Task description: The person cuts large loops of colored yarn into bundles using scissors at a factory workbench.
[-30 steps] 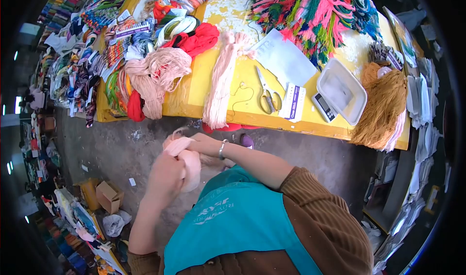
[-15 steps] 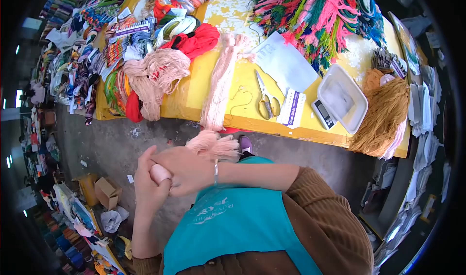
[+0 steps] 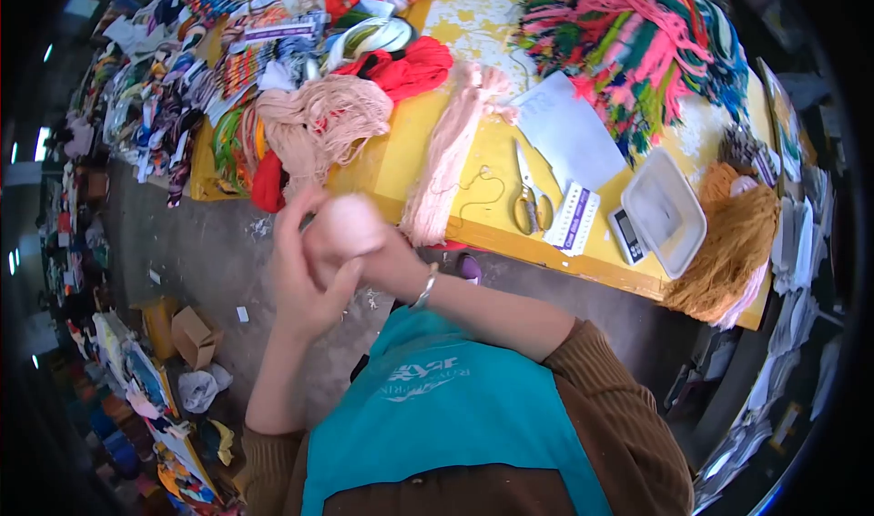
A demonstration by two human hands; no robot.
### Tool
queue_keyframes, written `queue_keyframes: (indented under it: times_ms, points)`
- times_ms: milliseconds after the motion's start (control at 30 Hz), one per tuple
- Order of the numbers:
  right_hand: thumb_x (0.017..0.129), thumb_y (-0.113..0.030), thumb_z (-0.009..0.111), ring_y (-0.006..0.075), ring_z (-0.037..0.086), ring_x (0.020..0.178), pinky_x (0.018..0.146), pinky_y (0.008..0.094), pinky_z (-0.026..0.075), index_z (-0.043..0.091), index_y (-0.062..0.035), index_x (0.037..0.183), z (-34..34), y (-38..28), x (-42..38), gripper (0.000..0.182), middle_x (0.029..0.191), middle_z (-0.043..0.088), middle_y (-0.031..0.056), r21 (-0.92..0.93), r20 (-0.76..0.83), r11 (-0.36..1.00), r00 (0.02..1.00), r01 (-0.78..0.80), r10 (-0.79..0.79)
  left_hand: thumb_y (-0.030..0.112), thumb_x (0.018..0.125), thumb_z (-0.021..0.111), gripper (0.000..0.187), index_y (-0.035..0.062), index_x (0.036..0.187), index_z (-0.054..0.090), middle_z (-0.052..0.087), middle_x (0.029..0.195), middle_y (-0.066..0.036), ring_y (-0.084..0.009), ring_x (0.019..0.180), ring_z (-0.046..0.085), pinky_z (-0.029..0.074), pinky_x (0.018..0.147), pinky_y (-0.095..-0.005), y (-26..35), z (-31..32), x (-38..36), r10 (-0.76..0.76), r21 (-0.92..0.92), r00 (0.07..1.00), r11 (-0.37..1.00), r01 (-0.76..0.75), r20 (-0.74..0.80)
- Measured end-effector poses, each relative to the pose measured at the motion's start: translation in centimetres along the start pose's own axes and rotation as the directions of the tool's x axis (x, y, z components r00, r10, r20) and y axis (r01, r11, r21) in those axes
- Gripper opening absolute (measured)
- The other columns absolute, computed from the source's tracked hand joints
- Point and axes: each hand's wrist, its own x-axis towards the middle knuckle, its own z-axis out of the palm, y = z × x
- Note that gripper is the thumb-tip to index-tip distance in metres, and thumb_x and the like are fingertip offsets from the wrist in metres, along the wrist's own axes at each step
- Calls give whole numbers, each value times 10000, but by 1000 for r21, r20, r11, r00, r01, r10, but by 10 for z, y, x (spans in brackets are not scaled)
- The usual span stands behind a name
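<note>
Pink yarn ball (image 3: 344,227): just before yellow table (image 3: 410,152) edge
Left hand (image 3: 305,279): fingers curled around ball
Right hand (image 3: 387,263): cupping ball, closed

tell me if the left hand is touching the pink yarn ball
Touching. The head view shows the left hand cupped against the pink yarn ball, its fingers wrapped along the ball's left side with no gap, while the right hand supports it from behind.

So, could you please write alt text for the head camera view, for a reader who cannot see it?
Both hands, the left hand and the right hand, cup a pale pink ball of yarn in front of a yellow table. On the table lie yarn skeins, scissors and a small scale.
</note>
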Motion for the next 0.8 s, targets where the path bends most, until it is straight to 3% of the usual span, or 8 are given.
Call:
queue_keyframes:
  times_ms: [133,267,300,333,367,533,667,800]
  points:
    - [860,-74,645,217,649,990,866,366,547,521,-21,1235,-45,-13,18,399,1107,637,105,435,-326,899,940,55,100,343,848,655,746,-69,1393,357,439,1372,-236,-336,1312,410,306,1099,-428,-65,1,12,33,-56,997,998,-29,63]
    - [943,-442,525,276,558,1166,1003,488,437,509,-91,1273,-148,13,35,483,1277,571,109,537,-448,823,890,186,91,141,884,610,425,-41,1254,508,547,1265,-181,-329,1216,501,369,1047,-390,-131,12,20,-122,46,992,992,120,25]
    - [942,-427,533,295,529,1185,1012,525,421,496,-110,1286,-164,13,35,470,1275,551,114,569,-526,793,837,217,148,141,884,610,425,-41,1254,508,547,1265,-181,-329,1216,501,369,1047,-390,-162,16,20,-135,46,991,990,134,18]
    - [947,-405,536,320,476,1235,1020,552,413,463,-112,1315,-198,39,33,476,1313,488,121,501,-703,845,657,187,272,168,872,628,430,-41,1232,520,555,1239,-189,-337,1187,513,391,1019,-400,-199,18,17,-288,47,955,955,292,-73]
    - [953,-380,528,334,375,1330,1058,535,398,337,-61,1411,-204,43,26,589,1498,277,143,416,-749,903,602,105,275,194,860,645,437,-41,1210,533,562,1212,-197,-346,1158,524,413,990,-411,-236,19,13,-430,34,888,897,441,-162]
    - [925,-309,537,320,404,1321,1050,518,387,294,-76,1468,-203,64,-10,638,1448,362,115,337,-765,941,581,-8,279,368,761,736,626,-28,1199,527,565,1167,-220,-368,1110,536,442,939,-451,-338,9,8,-525,317,793,729,607,-310]
    - [912,-277,552,307,493,1233,986,491,424,475,-50,1340,-184,82,-36,490,1327,500,108,374,-858,927,368,-30,358,455,670,786,710,7,1156,529,563,1144,-213,-346,1100,544,444,927,-480,-327,29,34,-597,546,700,462,699,-392]
    - [910,-268,578,257,591,1067,919,438,486,567,-81,1205,-177,109,-77,350,1133,600,69,443,-838,894,324,-64,439,304,760,675,379,14,988,589,579,1123,-167,-342,1091,542,464,850,-499,-347,29,38,-518,627,788,503,594,-331]
